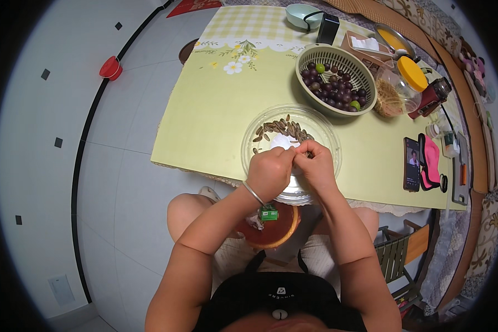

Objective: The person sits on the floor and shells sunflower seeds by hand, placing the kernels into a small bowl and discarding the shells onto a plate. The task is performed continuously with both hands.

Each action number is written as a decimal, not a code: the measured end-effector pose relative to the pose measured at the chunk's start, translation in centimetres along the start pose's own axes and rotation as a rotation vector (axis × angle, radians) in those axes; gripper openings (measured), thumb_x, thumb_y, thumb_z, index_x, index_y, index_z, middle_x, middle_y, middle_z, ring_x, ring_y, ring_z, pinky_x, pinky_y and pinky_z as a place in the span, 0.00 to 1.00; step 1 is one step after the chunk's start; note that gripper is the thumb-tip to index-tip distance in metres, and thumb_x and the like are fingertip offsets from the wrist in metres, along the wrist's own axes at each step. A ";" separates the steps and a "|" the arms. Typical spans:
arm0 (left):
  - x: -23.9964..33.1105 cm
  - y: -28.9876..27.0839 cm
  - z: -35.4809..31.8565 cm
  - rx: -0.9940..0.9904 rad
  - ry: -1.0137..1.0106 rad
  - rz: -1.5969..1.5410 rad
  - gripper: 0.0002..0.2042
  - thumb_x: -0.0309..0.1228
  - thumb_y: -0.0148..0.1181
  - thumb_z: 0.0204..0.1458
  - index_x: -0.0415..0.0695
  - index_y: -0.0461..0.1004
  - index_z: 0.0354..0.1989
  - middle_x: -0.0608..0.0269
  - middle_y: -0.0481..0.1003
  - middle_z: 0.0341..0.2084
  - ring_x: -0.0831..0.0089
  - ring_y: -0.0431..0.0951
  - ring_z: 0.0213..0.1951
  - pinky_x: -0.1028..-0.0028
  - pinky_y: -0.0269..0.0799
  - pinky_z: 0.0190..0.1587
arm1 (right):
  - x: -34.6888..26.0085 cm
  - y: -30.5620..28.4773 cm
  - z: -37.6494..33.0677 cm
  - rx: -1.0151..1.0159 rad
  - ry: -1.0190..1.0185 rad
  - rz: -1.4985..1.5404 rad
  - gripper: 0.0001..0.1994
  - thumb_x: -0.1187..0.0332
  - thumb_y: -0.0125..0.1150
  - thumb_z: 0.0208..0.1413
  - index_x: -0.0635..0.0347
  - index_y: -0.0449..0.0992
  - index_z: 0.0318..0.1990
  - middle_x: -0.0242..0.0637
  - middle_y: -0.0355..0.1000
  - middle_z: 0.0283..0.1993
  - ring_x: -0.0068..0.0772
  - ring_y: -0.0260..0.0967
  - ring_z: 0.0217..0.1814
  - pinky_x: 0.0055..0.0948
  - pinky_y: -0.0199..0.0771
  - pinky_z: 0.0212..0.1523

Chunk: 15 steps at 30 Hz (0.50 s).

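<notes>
My left hand (270, 172), with a bracelet at its wrist, is curled closed above a clear round plate (337, 133). Right beside it my right hand (317, 165) is pinched closed. The fingertips of both hands meet over the plate, and whatever they hold is too small and hidden to make out. Brown striped seeds (297, 131), looking like sunflower seeds, lie in a curved band along the plate's far side. A few more sit at its left. Between seeds and fingers shows a whitish patch (283, 141) in the plate's middle.
Beyond the plate stands a basket (309, 98) of dark grapes. To the right are a yellow-lidded jar (395, 94), a dark red flask (430, 98), a phone (411, 165) and a pink pouch (430, 160). Below the table edge, between my knees, a reddish round bin (276, 232) holds a green packet.
</notes>
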<state>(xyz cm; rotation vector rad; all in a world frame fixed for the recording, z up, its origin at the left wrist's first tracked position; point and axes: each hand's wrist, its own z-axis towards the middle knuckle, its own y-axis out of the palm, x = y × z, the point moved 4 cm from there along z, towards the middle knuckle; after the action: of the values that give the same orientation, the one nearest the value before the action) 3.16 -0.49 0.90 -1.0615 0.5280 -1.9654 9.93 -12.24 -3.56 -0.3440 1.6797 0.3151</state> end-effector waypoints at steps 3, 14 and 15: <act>-0.5 -0.2 0.3 -0.023 -0.110 -0.174 0.10 0.20 0.62 0.45 0.38 0.78 0.38 0.58 0.75 0.21 0.67 0.77 0.22 0.72 0.73 0.25 | 0.3 0.0 0.0 -0.051 0.100 0.212 0.02 0.76 0.61 0.49 0.64 0.75 0.29 0.29 0.70 0.25 0.15 0.61 0.24 0.16 0.61 0.26; -3.2 1.0 0.3 -0.184 -0.831 -1.234 0.10 0.16 0.61 0.49 0.33 0.75 0.40 0.56 0.78 0.28 0.75 0.79 0.26 0.80 0.77 0.31 | -1.2 -0.7 0.0 -0.144 0.209 0.505 0.01 0.80 0.58 0.52 0.66 0.73 0.31 0.33 0.70 0.25 0.14 0.57 0.19 0.14 0.54 0.19; -3.3 1.1 0.2 -0.185 -0.865 -1.272 0.09 0.17 0.61 0.49 0.33 0.74 0.40 0.56 0.78 0.28 0.74 0.79 0.26 0.80 0.77 0.31 | -1.2 -0.7 0.0 -0.140 0.207 0.500 0.01 0.80 0.58 0.52 0.66 0.74 0.31 0.33 0.70 0.25 0.14 0.57 0.19 0.14 0.54 0.19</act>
<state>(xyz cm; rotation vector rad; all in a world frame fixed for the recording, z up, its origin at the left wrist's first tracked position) 4.89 1.58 -1.37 -2.5711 -0.6332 -2.0666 10.37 -12.83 -2.42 -0.0527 1.9418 0.7927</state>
